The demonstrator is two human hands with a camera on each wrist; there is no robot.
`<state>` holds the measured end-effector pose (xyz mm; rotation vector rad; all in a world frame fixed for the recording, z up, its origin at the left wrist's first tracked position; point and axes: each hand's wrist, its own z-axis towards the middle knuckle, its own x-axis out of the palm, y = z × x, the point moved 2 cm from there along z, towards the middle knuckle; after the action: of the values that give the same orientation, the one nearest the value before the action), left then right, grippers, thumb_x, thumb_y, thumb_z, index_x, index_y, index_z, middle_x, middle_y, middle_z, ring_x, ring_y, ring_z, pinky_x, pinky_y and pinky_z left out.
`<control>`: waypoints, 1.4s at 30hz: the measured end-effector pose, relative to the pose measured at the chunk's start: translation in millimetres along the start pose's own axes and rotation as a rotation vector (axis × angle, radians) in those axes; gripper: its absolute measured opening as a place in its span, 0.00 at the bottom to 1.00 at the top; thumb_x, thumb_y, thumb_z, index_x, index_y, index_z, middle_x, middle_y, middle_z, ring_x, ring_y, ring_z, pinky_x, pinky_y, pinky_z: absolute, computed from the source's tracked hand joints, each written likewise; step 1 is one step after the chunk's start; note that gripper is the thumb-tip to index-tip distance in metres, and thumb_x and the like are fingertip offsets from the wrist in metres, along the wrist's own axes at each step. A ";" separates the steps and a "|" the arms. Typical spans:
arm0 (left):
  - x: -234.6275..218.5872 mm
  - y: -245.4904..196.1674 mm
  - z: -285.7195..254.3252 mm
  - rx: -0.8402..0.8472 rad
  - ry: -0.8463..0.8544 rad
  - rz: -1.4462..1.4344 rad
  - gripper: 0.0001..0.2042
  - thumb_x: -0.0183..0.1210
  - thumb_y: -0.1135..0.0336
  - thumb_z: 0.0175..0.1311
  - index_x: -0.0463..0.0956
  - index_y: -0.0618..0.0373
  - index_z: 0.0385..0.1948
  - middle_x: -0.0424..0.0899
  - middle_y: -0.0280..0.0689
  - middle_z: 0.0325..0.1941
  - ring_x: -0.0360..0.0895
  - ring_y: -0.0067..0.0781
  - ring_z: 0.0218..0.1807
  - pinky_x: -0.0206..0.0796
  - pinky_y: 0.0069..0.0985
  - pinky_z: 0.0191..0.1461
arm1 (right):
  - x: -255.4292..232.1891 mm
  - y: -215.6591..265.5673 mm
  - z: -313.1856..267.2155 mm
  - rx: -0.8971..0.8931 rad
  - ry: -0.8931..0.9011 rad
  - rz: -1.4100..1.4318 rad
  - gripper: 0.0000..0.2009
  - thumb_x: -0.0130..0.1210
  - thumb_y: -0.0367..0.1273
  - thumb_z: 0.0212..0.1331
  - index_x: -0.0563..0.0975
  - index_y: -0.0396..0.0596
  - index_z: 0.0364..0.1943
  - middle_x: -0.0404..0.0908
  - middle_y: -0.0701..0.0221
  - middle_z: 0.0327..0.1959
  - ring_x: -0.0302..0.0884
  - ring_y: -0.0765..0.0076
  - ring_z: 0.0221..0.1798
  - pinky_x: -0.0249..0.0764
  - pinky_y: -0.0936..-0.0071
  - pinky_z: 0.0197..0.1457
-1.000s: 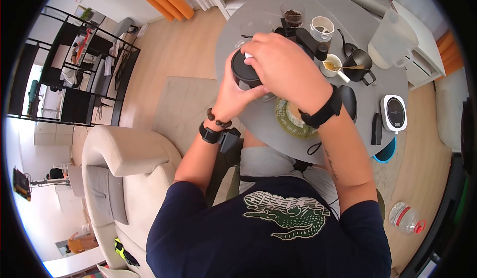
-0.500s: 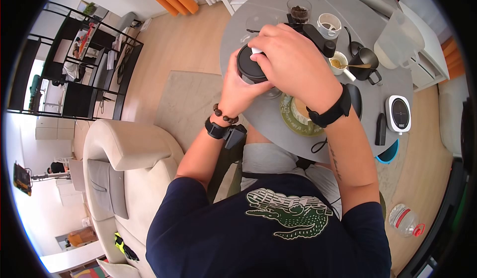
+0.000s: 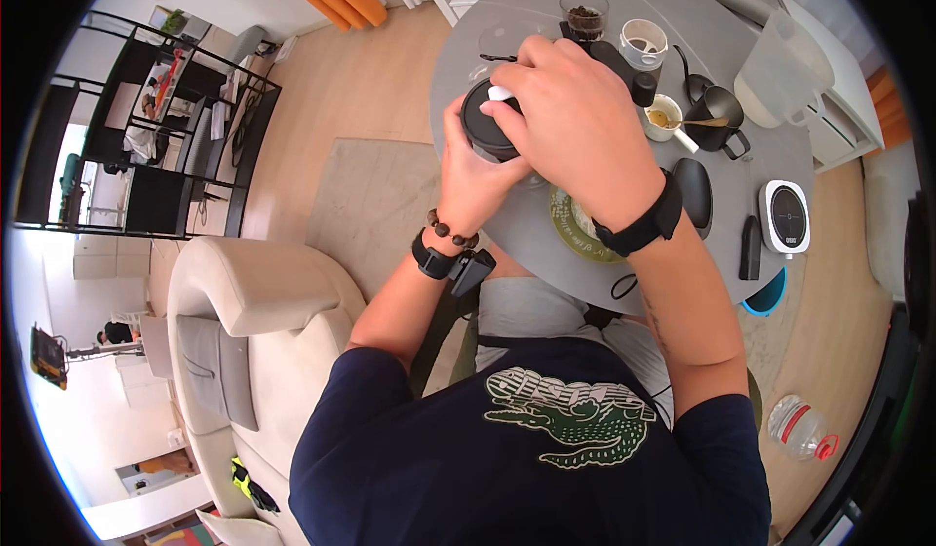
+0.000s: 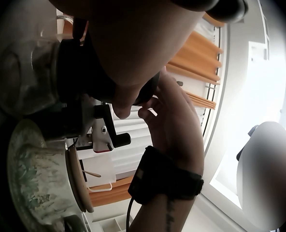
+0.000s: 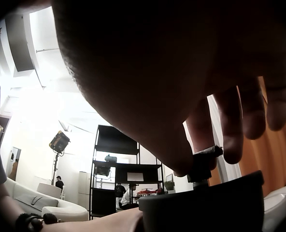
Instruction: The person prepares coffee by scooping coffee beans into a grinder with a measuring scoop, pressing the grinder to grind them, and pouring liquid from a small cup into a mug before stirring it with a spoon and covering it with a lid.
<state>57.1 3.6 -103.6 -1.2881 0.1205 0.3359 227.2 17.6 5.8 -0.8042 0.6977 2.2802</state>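
My left hand (image 3: 478,180) grips a hand-crank grinder round its black cylindrical top (image 3: 485,129). Pinched between thumb and forefinger of my right hand (image 3: 583,122) is a small white knob (image 3: 500,93) on top of that black part. The other right fingers reach over the far side. From the left wrist, a clear glass jar (image 4: 24,79) shows below the black body, with a black crank (image 4: 113,129) at its side. A black rim (image 5: 206,205) stands under the right fingers in the right wrist view. Most of the grinder's body is hidden by the hands.
On the round grey table (image 3: 526,244) stand a glass of dark bits (image 3: 585,19), a white cup (image 3: 643,44), a small handled pan (image 3: 665,117), a black mug (image 3: 717,117), a clear pitcher (image 3: 785,73) and a white scale (image 3: 784,219). A green patterned plate (image 3: 575,229) lies under the right wrist.
The head view has shifted slightly. Both hands keep their hold on the grinder and its knob, with only small movement.
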 end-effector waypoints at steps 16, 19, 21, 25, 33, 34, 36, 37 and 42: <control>-4.0 17.3 10.6 0.100 0.212 -0.065 0.53 0.84 0.67 0.60 0.55 0.56 0.84 0.72 0.43 0.80 0.73 0.37 0.79 0.69 0.41 0.82 | 15.0 3.2 0.0 0.125 0.133 0.049 0.08 0.63 0.34 0.65 0.88 0.46 0.38 0.87 0.63 0.37 0.89 0.50 0.44 0.86 0.54 0.49; -4.1 18.2 10.1 0.082 0.233 -0.104 0.52 0.83 0.67 0.63 0.54 0.56 0.85 0.72 0.44 0.80 0.74 0.38 0.79 0.70 0.41 0.81 | 15.8 -0.9 0.2 0.097 0.140 0.078 0.08 0.62 0.34 0.64 0.88 0.46 0.39 0.86 0.63 0.37 0.89 0.50 0.44 0.86 0.54 0.49; -3.3 12.9 4.6 0.055 0.213 -0.142 0.52 0.83 0.67 0.63 0.53 0.56 0.85 0.72 0.44 0.80 0.75 0.39 0.78 0.71 0.41 0.81 | 13.6 -3.6 -0.2 0.093 0.146 0.087 0.09 0.62 0.34 0.64 0.88 0.46 0.40 0.86 0.63 0.38 0.89 0.50 0.44 0.86 0.54 0.49; -1.6 9.0 1.3 0.030 0.183 -0.152 0.50 0.81 0.69 0.66 0.53 0.57 0.84 0.73 0.45 0.79 0.76 0.39 0.77 0.72 0.41 0.79 | 12.7 -2.5 -1.3 0.068 0.160 0.084 0.09 0.64 0.35 0.65 0.88 0.45 0.40 0.86 0.64 0.41 0.89 0.51 0.47 0.86 0.55 0.51; 0.1 6.8 -0.5 0.056 0.148 -0.093 0.49 0.80 0.67 0.67 0.53 0.59 0.84 0.74 0.45 0.78 0.76 0.38 0.77 0.72 0.40 0.79 | 3.9 -4.5 -3.0 0.057 0.153 0.053 0.08 0.70 0.33 0.64 0.87 0.42 0.37 0.87 0.63 0.39 0.89 0.51 0.46 0.86 0.56 0.50; 1.1 5.7 -1.7 0.059 0.151 -0.096 0.49 0.80 0.67 0.67 0.53 0.59 0.84 0.74 0.45 0.78 0.76 0.38 0.77 0.72 0.40 0.79 | 3.7 -2.9 -3.6 0.058 0.151 0.048 0.08 0.70 0.33 0.64 0.87 0.42 0.37 0.87 0.63 0.39 0.89 0.51 0.46 0.86 0.56 0.50; 2.8 4.3 -3.0 0.032 0.118 -0.121 0.50 0.81 0.67 0.66 0.53 0.59 0.84 0.75 0.45 0.77 0.77 0.38 0.76 0.72 0.40 0.78 | 3.5 0.1 -4.0 0.115 0.080 0.034 0.10 0.72 0.36 0.63 0.87 0.43 0.37 0.88 0.62 0.37 0.90 0.51 0.45 0.86 0.57 0.49; 3.7 4.6 -2.6 0.035 0.118 -0.125 0.50 0.81 0.67 0.66 0.53 0.59 0.84 0.75 0.45 0.77 0.77 0.38 0.76 0.72 0.40 0.78 | 3.1 2.2 -3.0 0.114 0.080 0.030 0.10 0.72 0.36 0.63 0.87 0.43 0.37 0.88 0.62 0.37 0.90 0.51 0.45 0.86 0.57 0.49; 0.5 11.3 -3.1 0.032 0.106 -0.015 0.49 0.81 0.67 0.65 0.54 0.58 0.82 0.76 0.46 0.75 0.78 0.38 0.74 0.73 0.41 0.76 | 2.6 8.0 1.0 0.194 0.138 0.018 0.13 0.73 0.40 0.63 0.88 0.43 0.34 0.89 0.62 0.35 0.90 0.52 0.43 0.87 0.56 0.46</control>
<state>54.3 3.4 -115.0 -1.2743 0.2050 0.2523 219.7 13.9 6.8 -0.8697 0.9764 2.1467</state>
